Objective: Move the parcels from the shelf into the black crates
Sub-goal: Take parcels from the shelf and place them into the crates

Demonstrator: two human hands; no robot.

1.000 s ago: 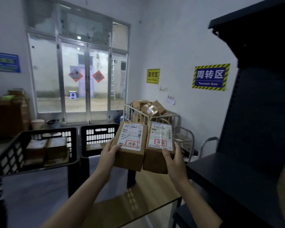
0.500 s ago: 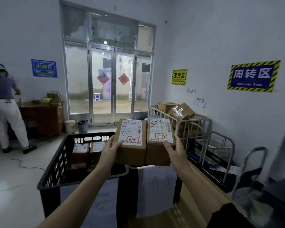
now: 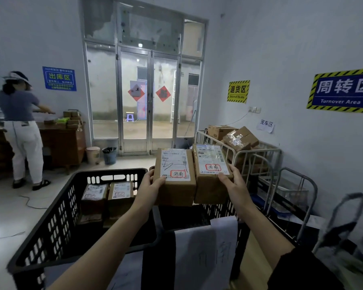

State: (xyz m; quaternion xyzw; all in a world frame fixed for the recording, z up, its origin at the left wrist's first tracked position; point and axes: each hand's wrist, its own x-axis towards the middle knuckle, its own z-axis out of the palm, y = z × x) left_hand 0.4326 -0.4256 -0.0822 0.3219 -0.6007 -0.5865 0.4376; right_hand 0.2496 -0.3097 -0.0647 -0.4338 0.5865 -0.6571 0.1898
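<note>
Between hands' fingers (image 3: pixel 158 181): two parcels (image 3: pixel 194 174), above crates (image 3: pixel 50 222).

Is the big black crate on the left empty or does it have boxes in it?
Not empty. The left black crate holds parcels standing near its far wall, labels visible.

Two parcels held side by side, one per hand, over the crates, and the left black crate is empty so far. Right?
Not quite. In the head view the left black crate is not empty: labelled parcels already sit in it. The rest holds: the left hand and right hand each hold one parcel, the left parcel beside the right parcel, above the crates.
</note>
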